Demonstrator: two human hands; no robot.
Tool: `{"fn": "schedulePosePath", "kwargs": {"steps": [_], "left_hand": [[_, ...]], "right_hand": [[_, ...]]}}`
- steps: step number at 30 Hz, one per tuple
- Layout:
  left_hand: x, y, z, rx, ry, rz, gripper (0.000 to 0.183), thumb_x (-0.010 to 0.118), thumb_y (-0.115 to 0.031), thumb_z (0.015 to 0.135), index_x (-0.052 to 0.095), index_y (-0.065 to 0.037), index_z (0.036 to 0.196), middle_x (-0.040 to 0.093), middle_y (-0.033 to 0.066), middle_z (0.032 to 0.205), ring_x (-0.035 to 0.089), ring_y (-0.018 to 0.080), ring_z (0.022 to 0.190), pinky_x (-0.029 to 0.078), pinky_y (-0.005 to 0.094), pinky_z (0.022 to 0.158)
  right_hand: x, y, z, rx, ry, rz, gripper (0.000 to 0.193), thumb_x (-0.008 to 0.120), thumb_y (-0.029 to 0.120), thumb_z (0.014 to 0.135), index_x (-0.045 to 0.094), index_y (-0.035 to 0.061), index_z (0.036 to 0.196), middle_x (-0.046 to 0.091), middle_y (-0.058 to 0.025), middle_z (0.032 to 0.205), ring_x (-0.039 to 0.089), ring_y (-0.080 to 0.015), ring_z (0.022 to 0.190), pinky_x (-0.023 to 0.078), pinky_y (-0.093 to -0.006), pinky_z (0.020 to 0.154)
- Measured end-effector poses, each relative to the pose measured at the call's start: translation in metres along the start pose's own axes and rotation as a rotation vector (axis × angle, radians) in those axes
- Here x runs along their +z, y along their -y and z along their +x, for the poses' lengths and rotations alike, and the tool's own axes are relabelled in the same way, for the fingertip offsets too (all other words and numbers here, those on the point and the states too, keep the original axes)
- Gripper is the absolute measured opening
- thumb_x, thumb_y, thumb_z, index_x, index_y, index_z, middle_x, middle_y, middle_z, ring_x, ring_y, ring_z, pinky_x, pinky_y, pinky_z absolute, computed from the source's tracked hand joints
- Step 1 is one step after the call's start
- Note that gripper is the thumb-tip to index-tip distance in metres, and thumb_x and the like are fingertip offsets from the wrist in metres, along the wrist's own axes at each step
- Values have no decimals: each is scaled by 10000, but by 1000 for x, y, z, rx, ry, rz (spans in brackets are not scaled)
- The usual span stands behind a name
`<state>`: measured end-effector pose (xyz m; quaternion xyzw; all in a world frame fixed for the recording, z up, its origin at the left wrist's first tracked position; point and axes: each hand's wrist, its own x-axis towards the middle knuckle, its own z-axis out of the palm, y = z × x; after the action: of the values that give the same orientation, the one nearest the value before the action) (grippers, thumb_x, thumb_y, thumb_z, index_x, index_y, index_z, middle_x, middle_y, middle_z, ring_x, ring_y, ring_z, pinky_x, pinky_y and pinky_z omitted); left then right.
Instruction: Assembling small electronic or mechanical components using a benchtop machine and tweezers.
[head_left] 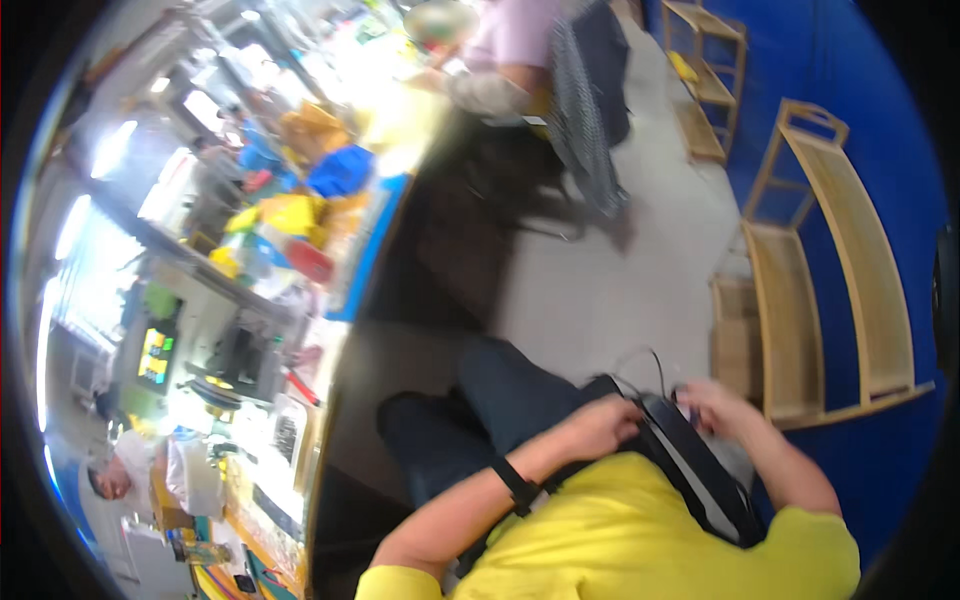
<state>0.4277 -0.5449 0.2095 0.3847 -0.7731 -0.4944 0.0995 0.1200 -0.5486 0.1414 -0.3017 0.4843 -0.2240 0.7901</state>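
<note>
A long black and grey case or bag (pixel 690 462) lies slantwise at my right side, against my yellow shirt. My left hand (pixel 600 425), with a black band on the wrist, rests at its upper end; the fingers are curled closed, and what they grip is hidden. Just right of the case, my right hand (pixel 716 408) is closed in a pinch around something small and dark, too blurred to name. Between the hands a thin black cable (pixel 658 364) loops upward. My legs in dark trousers (pixel 510 395) are bent below.
Wooden shelves (pixel 850 235) stand by the blue wall at the right, with another wooden rack (pixel 705 85) farther off. To the left runs a cluttered table with a blue edge (pixel 378 245). A person in a pale top (pixel 510 40) sits ahead, near a draped chair (pixel 590 110).
</note>
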Motion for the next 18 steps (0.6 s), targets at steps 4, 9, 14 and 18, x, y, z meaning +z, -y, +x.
{"fn": "schedulePosePath", "kwargs": {"steps": [4, 9, 14, 18], "left_hand": [[-9, 13, -7, -155, 22, -196, 272, 635, -78, 1031, 677, 14, 1283, 740, 142, 1111, 729, 207, 992, 590, 331, 813], [-16, 18, -3, -211, 33, -336, 251, 563, -78, 1093, 664, 31, 1295, 736, 89, 1135, 712, 145, 992, 582, 284, 797], [-7, 21, -11, 7, -53, -256, 241, 683, -94, 1029, 674, -5, 1252, 719, 82, 1078, 679, 141, 953, 570, 291, 837], [10, 8, -15, 93, -57, -141, 484, 810, -166, 950, 552, 21, 1313, 605, 152, 1136, 671, 176, 922, 576, 318, 795]], "right_hand": [[-22, 14, -9, 5, -239, -181, 411, 770, 221, 960, 592, 32, 1279, 712, -100, 1066, 740, -206, 893, 671, -439, 642], [9, 16, -20, 455, 170, -980, 435, 805, 195, 918, 666, 19, 1290, 742, -95, 1071, 731, -146, 862, 636, -316, 706], [18, 2, -14, 297, 456, -327, 376, 757, 199, 981, 670, 70, 1323, 731, -65, 1166, 723, -150, 974, 615, -295, 744], [50, -15, -6, -356, 345, -421, 311, 757, 167, 977, 687, 80, 1268, 737, -40, 1156, 711, -145, 1037, 599, -281, 818]]}}
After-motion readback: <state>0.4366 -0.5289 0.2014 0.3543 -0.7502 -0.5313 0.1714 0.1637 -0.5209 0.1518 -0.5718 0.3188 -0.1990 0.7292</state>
